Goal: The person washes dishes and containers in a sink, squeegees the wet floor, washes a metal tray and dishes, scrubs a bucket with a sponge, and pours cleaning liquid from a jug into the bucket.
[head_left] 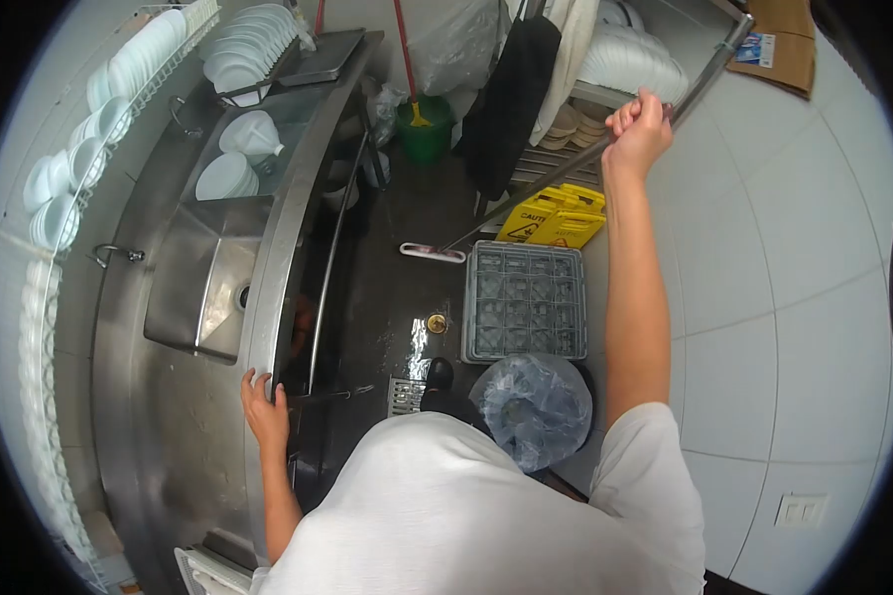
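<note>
My right hand (641, 127) is raised and closed around the metal pole of a floor squeegee (556, 177). The pole slants from the upper right down to a narrow white-edged head (432, 253) on the dark wet floor (392, 288). My left hand (265, 407) lies with fingers apart on the front edge of the steel sink counter (258, 332), holding nothing. Beyond that hand is the sink basin (193, 288), with a tap (119, 255) behind it.
Grey glass racks (524, 297) and a lined bin (534, 412) stand at right, before yellow caution signs (556, 213). A green bucket (427, 129) stands at the back. White plates (230, 177) sit on the counter; a wall rack (144, 94) holds more dishes. Tiled wall (724, 258) bounds the right.
</note>
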A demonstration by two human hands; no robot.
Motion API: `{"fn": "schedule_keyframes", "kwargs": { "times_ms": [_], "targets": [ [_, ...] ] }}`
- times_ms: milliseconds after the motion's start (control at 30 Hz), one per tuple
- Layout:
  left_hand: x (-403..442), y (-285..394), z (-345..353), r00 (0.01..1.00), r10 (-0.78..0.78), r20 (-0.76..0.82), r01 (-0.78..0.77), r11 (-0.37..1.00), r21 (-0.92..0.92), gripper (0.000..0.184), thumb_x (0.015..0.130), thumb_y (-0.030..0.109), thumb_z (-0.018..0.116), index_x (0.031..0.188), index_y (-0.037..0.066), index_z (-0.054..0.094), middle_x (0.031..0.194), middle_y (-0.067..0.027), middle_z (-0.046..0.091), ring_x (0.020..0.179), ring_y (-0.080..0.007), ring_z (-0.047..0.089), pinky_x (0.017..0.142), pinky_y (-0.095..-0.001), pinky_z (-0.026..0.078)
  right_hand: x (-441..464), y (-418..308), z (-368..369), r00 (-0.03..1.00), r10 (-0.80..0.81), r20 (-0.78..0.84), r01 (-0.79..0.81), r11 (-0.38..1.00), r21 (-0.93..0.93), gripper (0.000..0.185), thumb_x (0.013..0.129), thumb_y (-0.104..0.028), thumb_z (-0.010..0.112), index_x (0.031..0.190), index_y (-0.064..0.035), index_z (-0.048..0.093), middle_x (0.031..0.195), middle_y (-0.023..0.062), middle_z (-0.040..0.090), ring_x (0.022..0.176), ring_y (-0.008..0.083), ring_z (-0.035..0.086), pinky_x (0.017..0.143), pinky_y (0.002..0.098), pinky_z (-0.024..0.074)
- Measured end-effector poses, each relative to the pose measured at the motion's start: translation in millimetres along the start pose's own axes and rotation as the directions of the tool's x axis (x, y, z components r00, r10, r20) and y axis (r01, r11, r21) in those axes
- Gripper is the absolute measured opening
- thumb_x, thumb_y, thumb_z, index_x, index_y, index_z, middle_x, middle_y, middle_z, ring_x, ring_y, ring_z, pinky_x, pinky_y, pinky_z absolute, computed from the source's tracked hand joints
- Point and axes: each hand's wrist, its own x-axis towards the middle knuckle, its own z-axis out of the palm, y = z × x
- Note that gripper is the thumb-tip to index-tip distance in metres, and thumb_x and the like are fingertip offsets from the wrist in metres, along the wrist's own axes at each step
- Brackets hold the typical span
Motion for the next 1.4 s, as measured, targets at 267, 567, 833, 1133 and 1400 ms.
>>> {"fn": "schedule_keyframes", "kwargs": {
  "times_ms": [267,567,833,1133,1400],
  "targets": [
    [2.0,-10.1,17.6,0.99,-0.133,-0.044,0.134,0.991,0.024,0.025,0.088,0.008,0.07,0.112,0.0,0.068,0.137,-0.0234,0.056,0.128,-0.0435,0.053,0.108,-0.0491,0.042,151.7,97.4,17.9,1.0,-0.002,0.002,0.002,0.994,-0.11,0.032,0.087,-0.017,0.063,0.063,-0.0114,0.042,0.052,0.002,0.041,0.042,0.0132,0.038,0.044,0.0328,0.0386],
    [111.4,22.4,65.5,0.991,-0.116,0.063,0.12,0.99,-0.074,0.024,0.088,0.006,0.069,0.111,-0.001,0.068,0.136,-0.0219,0.057,0.127,-0.0432,0.054,0.107,-0.0483,0.043,256.4,192.8,3.9,0.995,0.032,-0.099,-0.074,0.888,-0.454,0.03,0.09,-0.019,0.064,0.068,-0.0127,0.044,0.053,-0.0001,0.041,0.041,0.0143,0.04,0.042,0.0321,0.0371],
    [283.1,39.8,114.3,0.997,-0.035,0.065,0.044,0.989,-0.143,0.027,0.086,0.006,0.07,0.112,0.0,0.069,0.136,-0.0204,0.058,0.126,-0.0422,0.055,0.107,-0.0463,0.044,324.5,233.8,-19.8,0.895,-0.441,0.07,0.096,0.038,-0.995,0.062,0.084,-0.044,0.075,0.115,0.0077,0.059,0.11,0.0262,0.068,0.103,0.0423,0.067,0.09,0.0476,0.0522],
    [412.0,44.1,162.7,0.982,0.095,0.166,-0.063,0.979,-0.191,0.03,0.085,0.007,0.071,0.114,0.0,0.068,0.137,-0.0218,0.057,0.126,-0.0435,0.054,0.107,-0.0469,0.044,122.4,301.7,-138.3,0.978,-0.085,-0.19,-0.187,0.038,-0.982,0.1,0.088,-0.061,0.07,0.148,0.0125,0.038,0.148,0.0315,0.048,0.131,0.0411,0.055,0.11,0.0447,0.0425],
    [463.5,57.0,207.9,0.937,0.224,0.268,-0.198,0.973,-0.122,0.05,0.083,0.011,0.075,0.129,0.0,0.062,0.143,-0.027,0.051,0.13,-0.0454,0.051,0.11,-0.0483,0.041,-73.5,268.2,-223.8,0.852,0.453,-0.262,-0.173,-0.229,-0.958,0.071,0.089,-0.042,0.077,0.138,0.0043,0.055,0.127,0.0276,0.066,0.108,0.038,0.07,0.094,0.0438,0.0532]
  ]
}}
